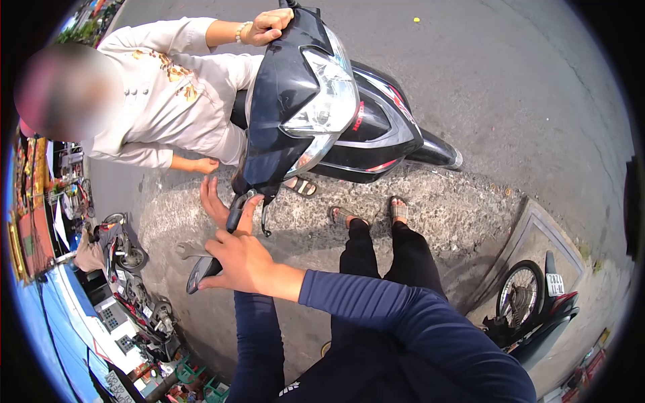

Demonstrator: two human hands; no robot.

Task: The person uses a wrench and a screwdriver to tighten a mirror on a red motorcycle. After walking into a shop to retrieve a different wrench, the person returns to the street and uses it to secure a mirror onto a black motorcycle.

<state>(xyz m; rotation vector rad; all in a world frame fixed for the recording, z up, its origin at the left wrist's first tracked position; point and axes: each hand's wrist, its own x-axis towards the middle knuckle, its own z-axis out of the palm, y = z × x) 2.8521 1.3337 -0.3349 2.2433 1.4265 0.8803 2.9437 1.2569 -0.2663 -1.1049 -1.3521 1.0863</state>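
The black Honda motorbike [289, 94] stands with its front and headlight [329, 91] towards me. My left hand [225, 209] is around the end of its near handlebar grip [235, 213], with some fingers stretched out on the far side and the brake lever [265, 225] beside it. In front of it, my right hand [243, 263] is closed on a silver open-end wrench [191, 251] and a black rear-view mirror [203, 274] with a grey face. The wrench's jaw sticks out past my fingers; its handle is hidden in the hand.
A person in a light shirt [195, 94] sits on the motorbike, one hand [269, 27] on the other grip. My sandalled feet [399, 209] stand on rough paving. Another motorbike [531, 302] is at lower right. More parked motorbikes [127, 255] and stalls line the left side.
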